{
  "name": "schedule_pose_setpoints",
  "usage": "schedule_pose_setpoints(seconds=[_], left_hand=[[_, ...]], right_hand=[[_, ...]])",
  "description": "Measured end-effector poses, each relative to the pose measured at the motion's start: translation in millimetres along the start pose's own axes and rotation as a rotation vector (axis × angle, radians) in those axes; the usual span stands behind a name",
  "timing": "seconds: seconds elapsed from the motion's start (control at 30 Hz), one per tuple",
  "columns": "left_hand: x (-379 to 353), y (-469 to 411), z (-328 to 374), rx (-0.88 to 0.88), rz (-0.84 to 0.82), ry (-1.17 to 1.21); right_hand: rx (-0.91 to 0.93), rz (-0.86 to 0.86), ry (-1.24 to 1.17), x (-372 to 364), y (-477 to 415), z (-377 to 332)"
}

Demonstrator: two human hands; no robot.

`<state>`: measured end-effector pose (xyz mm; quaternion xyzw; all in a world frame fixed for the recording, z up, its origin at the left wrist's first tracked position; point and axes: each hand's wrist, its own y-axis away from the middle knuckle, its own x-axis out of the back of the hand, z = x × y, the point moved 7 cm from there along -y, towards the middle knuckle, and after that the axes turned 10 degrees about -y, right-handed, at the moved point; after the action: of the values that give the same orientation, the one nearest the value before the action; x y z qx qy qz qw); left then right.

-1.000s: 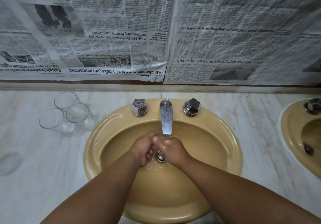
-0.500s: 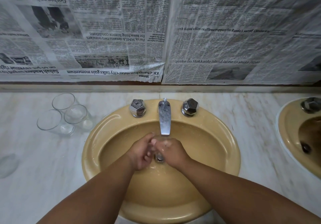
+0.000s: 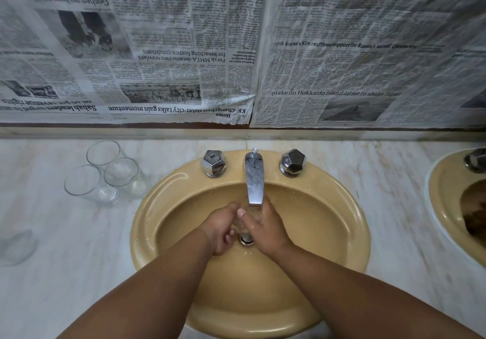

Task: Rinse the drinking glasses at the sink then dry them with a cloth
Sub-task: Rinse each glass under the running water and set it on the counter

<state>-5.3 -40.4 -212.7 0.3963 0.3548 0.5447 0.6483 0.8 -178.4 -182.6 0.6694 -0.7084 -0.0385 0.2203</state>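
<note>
Newspaper sheets cover the wall behind a pale marble tabletop, which holds a yellow sink with two knobs and a metal tap. Compared with half a second ago, the hands have hardly moved. They stay together under the tap, but the drain now shows more plainly between the wrists. The glass is just under the tap's mouth, above the drain and between both hands. The right hand wraps around the glass, its thumb across the near side and its fingers curled behind. The left hand presses in from the other side, its fingers curled against the lower part. How much of the glass the left hand grips is hard to see. Three more glasses stand upright in a tight cluster on the tabletop to the left of the sink, well apart from the hands. A second sink shows at the right edge.
</note>
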Motion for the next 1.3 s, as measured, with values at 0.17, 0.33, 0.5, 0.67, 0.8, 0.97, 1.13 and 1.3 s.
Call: schedule_pose_setpoints(seconds=[0.17, 0.33, 0.5, 0.67, 0.8, 0.97, 1.13, 1.3], left_hand=[[-19, 13, 34, -0.585, 0.155, -0.322], [-20, 9, 30, -0.750, 0.207, -0.528], [-5, -7, 4, -0.056, 0.075, 0.135], [-3, 3, 7, -0.154, 0.039, 0.069], [-25, 11, 12, -0.335, -0.168, 0.252], [-35, 7, 0, -0.269, -0.154, 0.377], [-28, 7, 3, -0.212, 0.068, 0.315], [-8, 7, -3, 0.002, -0.032, 0.188]], right_hand=[[-0.736, 0.028, -0.672, 4, 7, 33], [-0.823, -0.017, -0.718, 5, 14, 33], [-0.191, 0.014, -0.226, 2, -4, 9], [-0.414, -0.034, -0.362, -9, -5, 14], [-0.835, -0.107, -0.755, 0, 16, 27], [-0.960, -0.138, -0.813, 0, 19, 62], [-0.893, 0.003, -0.712, 7, 20, 55], [-0.354, -0.059, -0.317, 3, 6, 5]])
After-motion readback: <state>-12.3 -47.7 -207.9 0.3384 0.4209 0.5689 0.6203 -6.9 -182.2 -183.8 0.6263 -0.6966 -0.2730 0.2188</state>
